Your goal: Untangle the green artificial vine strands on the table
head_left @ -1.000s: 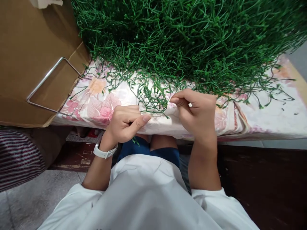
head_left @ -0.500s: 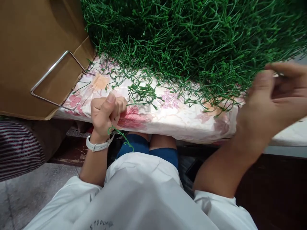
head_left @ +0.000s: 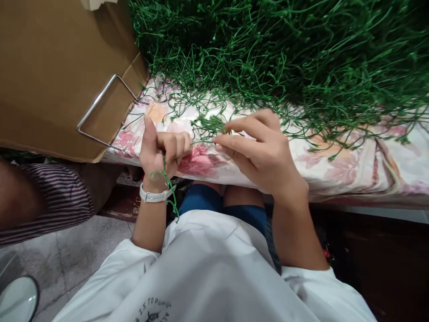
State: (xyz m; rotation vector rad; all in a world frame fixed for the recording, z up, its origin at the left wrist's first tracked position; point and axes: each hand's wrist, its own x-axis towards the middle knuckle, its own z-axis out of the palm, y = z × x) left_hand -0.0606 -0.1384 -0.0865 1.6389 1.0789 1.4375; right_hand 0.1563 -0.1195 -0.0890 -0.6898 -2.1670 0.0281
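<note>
My left hand (head_left: 161, 152) is closed in a fist around thin green plastic stems (head_left: 167, 183), whose ends hang down past my white watch. My right hand (head_left: 258, 147) pinches a small tuft of green sprigs (head_left: 206, 125) just to the right of my left fist, fingers pressed together at the tips. Both hands rest at the near edge of a floral cloth (head_left: 335, 161) covering the surface. A large heap of tangled green artificial stems (head_left: 284, 58) fills the far side of the cloth.
A brown cardboard box (head_left: 50, 76) with a bent metal wire handle (head_left: 103, 112) stands at the left. Another person's striped sleeve (head_left: 60, 201) is at the lower left. A pale round object (head_left: 16, 299) lies on the grey floor.
My right hand has come back from the far right of the heap to the sprigs beside my left fist. The view has shifted slightly right.
</note>
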